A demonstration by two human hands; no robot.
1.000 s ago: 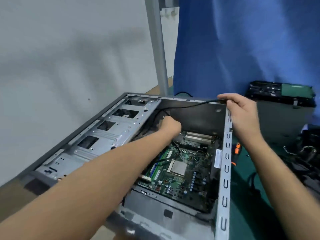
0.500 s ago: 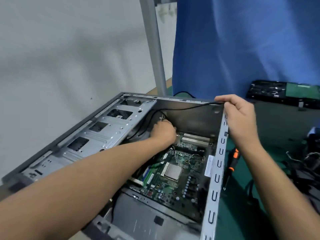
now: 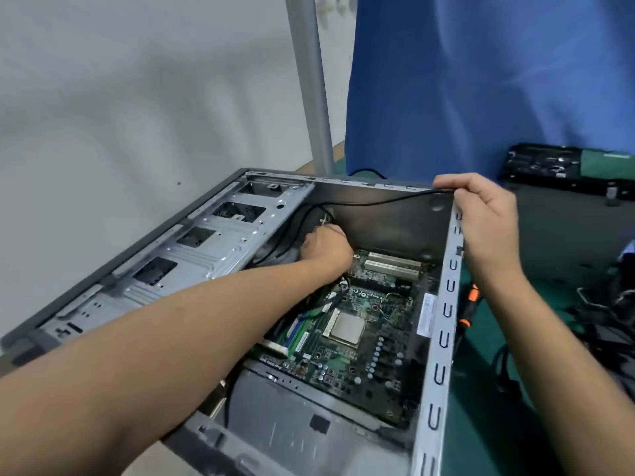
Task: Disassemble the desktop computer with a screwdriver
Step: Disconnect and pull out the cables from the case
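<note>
Inside the computer case on the tabletop, the left hand curls its fingers on what I cannot tell, while the right hand pinches the black cable at the rim; freeing it probably needs a gentle pull.

blue curtain (beside grey pole)

The computer case is open at the top, so the motherboard can be reached from above near the right wall. The left forearm crosses the near-left part diagonally, and the left grip fills the far corner beside the drive cage. A black cable, pinched by the right grip, spans the far end.
</note>
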